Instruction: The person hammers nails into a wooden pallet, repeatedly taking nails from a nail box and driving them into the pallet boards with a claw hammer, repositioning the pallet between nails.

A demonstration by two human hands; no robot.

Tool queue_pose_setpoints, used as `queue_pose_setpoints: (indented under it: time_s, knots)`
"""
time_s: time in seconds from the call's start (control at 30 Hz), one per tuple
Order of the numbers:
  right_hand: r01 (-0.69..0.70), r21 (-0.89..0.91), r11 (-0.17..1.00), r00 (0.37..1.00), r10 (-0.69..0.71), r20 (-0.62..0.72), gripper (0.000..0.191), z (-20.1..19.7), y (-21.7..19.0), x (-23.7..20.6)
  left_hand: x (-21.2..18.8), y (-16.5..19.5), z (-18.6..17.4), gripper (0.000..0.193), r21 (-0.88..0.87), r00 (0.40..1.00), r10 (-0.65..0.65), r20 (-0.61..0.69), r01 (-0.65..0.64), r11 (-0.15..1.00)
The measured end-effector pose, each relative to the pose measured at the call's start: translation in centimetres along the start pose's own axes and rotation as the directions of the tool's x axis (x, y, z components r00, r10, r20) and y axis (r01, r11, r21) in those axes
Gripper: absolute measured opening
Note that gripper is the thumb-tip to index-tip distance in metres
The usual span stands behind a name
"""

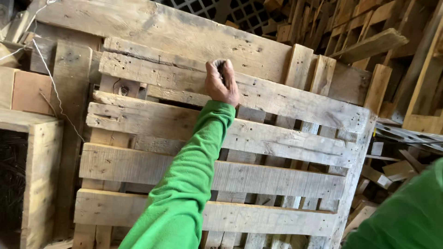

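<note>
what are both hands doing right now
Left hand: closed on a small dark thing, against a pallet board.
Right hand: out of view, only a green sleeve shows.

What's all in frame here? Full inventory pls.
pallet: one, weathered grey-brown, centre, slats running across the frame
board: one wide, pale wood, behind the pallet's top
wood pile: many scraps and pallets, brown, top right and right edge
wire: one, thin, pale, hanging down at left
box: one, wooden, left edge, dark inside
block: one, reddish-brown, upper left
grille: one, dark lattice, top centre
left hand: one, bare, green sleeve, fingers curled shut on a small dark object against the pallet's upper slat
right hand: not visible; only the green sleeve shows, lower right
</note>
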State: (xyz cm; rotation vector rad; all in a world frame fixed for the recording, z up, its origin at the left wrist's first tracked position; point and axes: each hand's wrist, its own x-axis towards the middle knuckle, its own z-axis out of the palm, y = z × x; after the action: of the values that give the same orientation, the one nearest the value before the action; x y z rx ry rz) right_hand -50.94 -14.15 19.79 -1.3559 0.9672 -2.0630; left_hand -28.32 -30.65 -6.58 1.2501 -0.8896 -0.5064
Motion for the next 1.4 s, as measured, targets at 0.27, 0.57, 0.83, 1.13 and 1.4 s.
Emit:
queue_pose_setpoints:
  time_s: [0.27, 0.57, 0.83, 1.13, 1.4]
  knots:
    - [-0.683, -0.646, 0.341, 0.451, 0.893, -0.005, 0.051, 2.3, 8.2, -10.6, 1.2, 0.1, -0.5, 0.02, -0.003, 0.997, 0.074, 0.034, -0.074, 0.997]
    - [-0.731, -0.453, 0.51, 0.588, 0.808, -0.04, 0.042, -3.0, 7.3, -16.2, 2.5, 1.0, -1.3, 0.023, -0.605, 0.595, -0.621, 0.51, 0.761, 0.233]
    - [-0.896, -0.364, 0.253, 0.323, 0.935, -0.146, 0.039, -4.0, 5.3, -17.3, -2.0, 3.3, -3.1, 0.022, -0.321, 0.46, -0.585, 0.668, 0.887, 0.332]
    - [-0.876, -0.446, 0.185, 0.299, 0.933, -0.2, 0.036, -4.0, 6.3, -18.0, -1.9, 3.0, -2.0, 0.024, -0.236, 0.52, -0.322, 0.791, 0.746, 0.623]
    - [-0.875, -0.318, 0.365, 0.423, 0.896, -0.135, 0.043, -4.6, 5.2, -17.5, -3.5, 2.0, 0.3, 0.016, 0.111, 0.671, -0.08, 0.737, -0.004, 0.994]
